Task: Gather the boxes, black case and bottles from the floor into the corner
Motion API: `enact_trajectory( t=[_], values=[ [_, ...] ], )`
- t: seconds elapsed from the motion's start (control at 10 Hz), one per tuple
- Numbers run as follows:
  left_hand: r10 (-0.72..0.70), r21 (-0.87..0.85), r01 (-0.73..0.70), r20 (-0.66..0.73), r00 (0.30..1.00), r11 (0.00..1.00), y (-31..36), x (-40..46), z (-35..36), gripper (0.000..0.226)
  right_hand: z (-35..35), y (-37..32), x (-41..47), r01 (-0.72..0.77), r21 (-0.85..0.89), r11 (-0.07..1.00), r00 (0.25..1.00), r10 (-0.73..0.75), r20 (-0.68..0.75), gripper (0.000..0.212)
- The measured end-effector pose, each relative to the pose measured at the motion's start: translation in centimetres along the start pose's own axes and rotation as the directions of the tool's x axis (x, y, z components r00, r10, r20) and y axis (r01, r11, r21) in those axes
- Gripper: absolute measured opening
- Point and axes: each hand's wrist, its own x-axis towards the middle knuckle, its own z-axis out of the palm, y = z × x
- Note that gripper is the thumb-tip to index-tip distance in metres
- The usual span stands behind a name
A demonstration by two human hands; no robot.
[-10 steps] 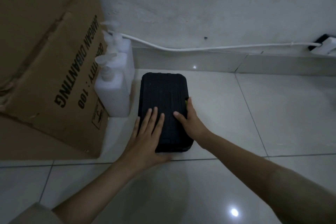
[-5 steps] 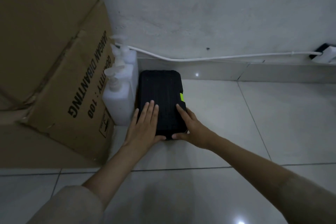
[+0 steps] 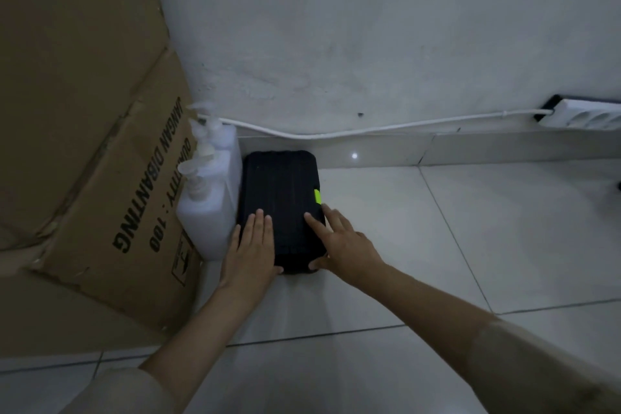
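Black case (image 3: 280,202): ribbed, lying flat on the tiled floor (image 3: 437,245), its far end now touching or just short of the skirting under the wall (image 3: 369,44); a second ago it lay well out from the skirting, so it has slid toward the corner. Bright green latch (image 3: 317,196) on its right edge, hidden under the right hand earlier, now uncovered.

Listed left to right:

1. Cardboard box (image 3: 100,161): large, brown, tilted, black print on its side, filling the left of the view. Position unchanged.
2. Bottles (image 3: 210,205): white pump bottles in a row between the box and the case, upright. The case's left edge is just beside them, seemingly touching; earlier a gap showed there.
3. Left hand (image 3: 252,249): flat on the near left part of the case's lid, fingers (image 3: 260,222) straight and together, pressing rather than gripping. It has moved forward with the case.
4. Right hand (image 3: 342,242): at the near right corner, fingers spread over the lid and right edge, thumb against the near end; loosely cupped, not closed round anything.
5. White cable (image 3: 336,135): along the foot of the wall.
6. Power strip (image 3: 584,116): white, far right, against the wall.
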Motion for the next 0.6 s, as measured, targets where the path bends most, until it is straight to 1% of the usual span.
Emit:
enact_trajectory(
  t=[0.1, 0.2, 0.3, 0.4, 0.5, 0.6],
  values=[
    [0.003, -0.126, 0.003, 0.048, 0.999, 0.992, -0.8, 0.7, -1.0, 0.086, -1.7, 0.1, 0.4, 0.077, -0.087, 0.993, 0.995, -0.072, 0.067, 0.083],
    [-0.007, -0.280, 0.026, 0.067, 0.998, 0.960, -1.4, 1.6, -2.8, 0.070, -4.8, 0.0, 0.8, 0.151, -0.108, 0.983, 0.976, -0.130, 0.177, 0.065],
    [-0.026, -0.497, 0.063, 0.081, 0.996, 0.865, -0.5, 2.4, -6.9, 0.038, -9.8, -0.8, 0.6, 0.133, 0.075, 0.988, 0.974, -0.144, 0.173, 0.041],
    [0.006, -0.625, 0.070, 0.118, 0.993, 0.777, 1.4, 2.9, -13.4, 0.024, -15.3, -2.1, -1.9, 0.072, 0.345, 0.936, 0.997, -0.071, -0.015, 0.032],
    [-0.016, -0.700, 0.060, 0.070, 0.997, 0.711, 2.9, 2.4, -18.8, 0.030, -19.5, -2.7, -4.0, 0.063, 0.483, 0.873, 0.996, -0.024, -0.087, 0.029],
    [-0.064, -0.774, 0.095, 0.071, 0.995, 0.626, 3.8, 2.4, -25.3, 0.024, -25.3, -2.4, -5.8, 0.059, 0.563, 0.824, 0.993, 0.008, -0.116, 0.028]
  ],
)
